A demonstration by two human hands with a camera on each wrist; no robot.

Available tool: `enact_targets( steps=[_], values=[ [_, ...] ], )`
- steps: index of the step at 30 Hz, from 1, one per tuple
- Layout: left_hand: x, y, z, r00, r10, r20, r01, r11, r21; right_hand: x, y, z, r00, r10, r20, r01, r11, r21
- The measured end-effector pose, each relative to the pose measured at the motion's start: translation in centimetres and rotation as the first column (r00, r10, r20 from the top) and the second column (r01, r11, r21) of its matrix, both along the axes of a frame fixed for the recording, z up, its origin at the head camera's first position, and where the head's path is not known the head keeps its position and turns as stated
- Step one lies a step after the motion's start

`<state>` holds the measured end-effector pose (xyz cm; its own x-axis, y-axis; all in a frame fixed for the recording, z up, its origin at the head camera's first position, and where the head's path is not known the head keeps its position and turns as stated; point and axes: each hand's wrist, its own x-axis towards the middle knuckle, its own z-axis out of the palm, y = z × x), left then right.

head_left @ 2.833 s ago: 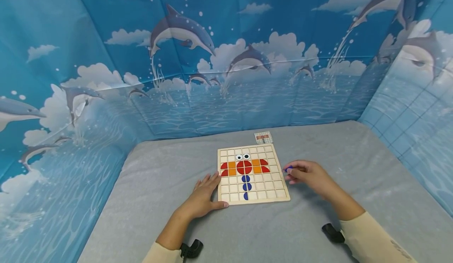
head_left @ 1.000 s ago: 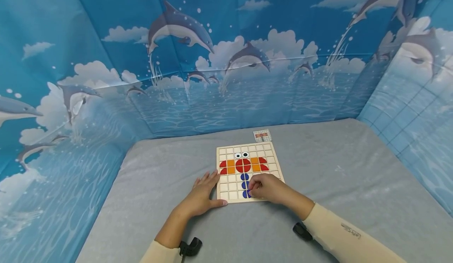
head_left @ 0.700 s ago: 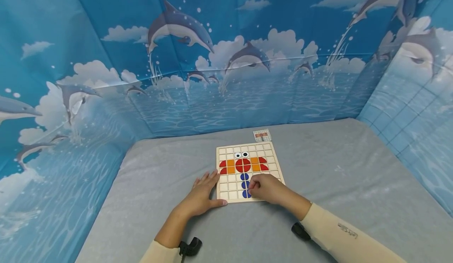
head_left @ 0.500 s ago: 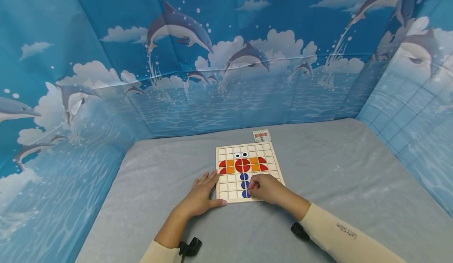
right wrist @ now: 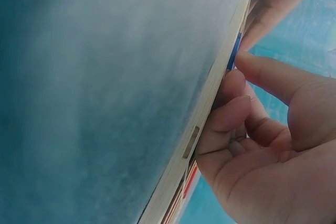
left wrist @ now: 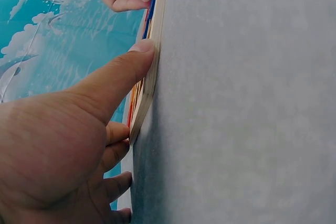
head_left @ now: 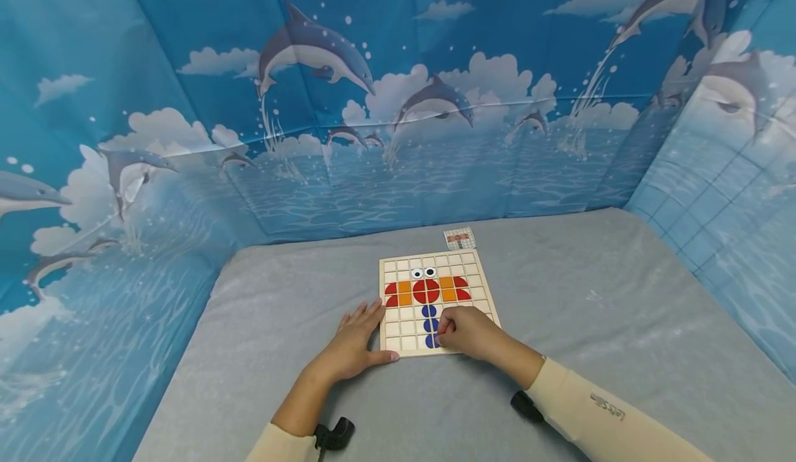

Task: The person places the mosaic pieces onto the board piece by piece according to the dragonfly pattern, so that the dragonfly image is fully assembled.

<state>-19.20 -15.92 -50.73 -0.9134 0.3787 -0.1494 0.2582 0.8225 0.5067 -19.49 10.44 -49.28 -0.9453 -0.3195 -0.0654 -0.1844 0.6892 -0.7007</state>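
A square wooden grid board (head_left: 398, 343) lies on the grey cloth. On it, red quarter tiles (head_left: 425, 291) form a circle, flanked by orange squares (head_left: 405, 293) and more red quarters, with two eye tiles (head_left: 423, 273) above. Blue half-round tiles (head_left: 430, 311) run down in a column below. My left hand (head_left: 354, 348) lies with spread fingers along the board's left edge, thumb at the near left corner. My right hand (head_left: 472, 334), fingers curled, has thumb and fingertips at the lowest right blue tile (right wrist: 234, 51); that tile is partly hidden by the fingers.
A small pattern card (head_left: 459, 239) sits just beyond the board's far edge. Behind the grey cloth (head_left: 298, 289) rises a blue dolphin-print curtain (head_left: 373, 193). Black wrist devices (head_left: 336, 434) are strapped near both sleeves.
From the board's right side, my right hand brought a blue half-round tile to the lowest spot of the column. Over the last half second it has stayed nearly still; my left hand kept its place.
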Motion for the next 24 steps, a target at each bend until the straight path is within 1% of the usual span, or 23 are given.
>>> enact_targets(
  steps=[4, 7, 10, 13, 16, 19, 22, 24],
  values=[
    [0.0, 0.0, -0.1, 1.000, -0.003, -0.004, 0.003, 1.000, 0.003, 0.0, 0.0, 0.1, 1.000, 0.007, -0.004, -0.007, 1.000, -0.011],
    [0.0, 0.1, -0.1, 1.000, -0.004, -0.005, 0.004, 1.000, 0.004, 0.0, 0.1, 0.1, 1.000, 0.003, 0.010, -0.003, 1.000, -0.022],
    [0.1, 0.2, -0.1, 1.000, -0.006, 0.001, 0.006, 1.000, 0.016, 0.0, 0.4, 0.1, 0.999, -0.015, 0.048, 0.018, 0.999, -0.049],
    [0.2, 0.3, 0.0, 1.000, 0.003, 0.012, -0.003, 0.999, 0.047, -0.1, 0.9, 0.1, 0.996, -0.039, 0.085, 0.048, 0.993, -0.106],
    [0.3, 0.3, -0.1, 1.000, 0.011, 0.016, -0.012, 0.998, 0.055, -0.1, 1.5, 0.4, 0.992, -0.059, 0.109, 0.080, 0.977, -0.197],
    [0.3, 0.2, -0.2, 1.000, 0.020, 0.002, -0.020, 0.999, 0.043, 0.0, 2.3, 1.0, 0.990, -0.063, 0.125, 0.098, 0.949, -0.300],
    [0.3, 0.1, 0.0, 0.999, 0.042, -0.033, -0.040, 0.998, 0.048, 0.1, 3.3, 1.7, 0.992, -0.060, 0.108, 0.095, 0.928, -0.361],
    [0.4, 0.0, 0.2, 0.996, 0.064, -0.061, -0.060, 0.996, 0.070, 0.2, 4.2, 2.2, 0.995, -0.070, 0.073, 0.092, 0.925, -0.369]
  ],
)
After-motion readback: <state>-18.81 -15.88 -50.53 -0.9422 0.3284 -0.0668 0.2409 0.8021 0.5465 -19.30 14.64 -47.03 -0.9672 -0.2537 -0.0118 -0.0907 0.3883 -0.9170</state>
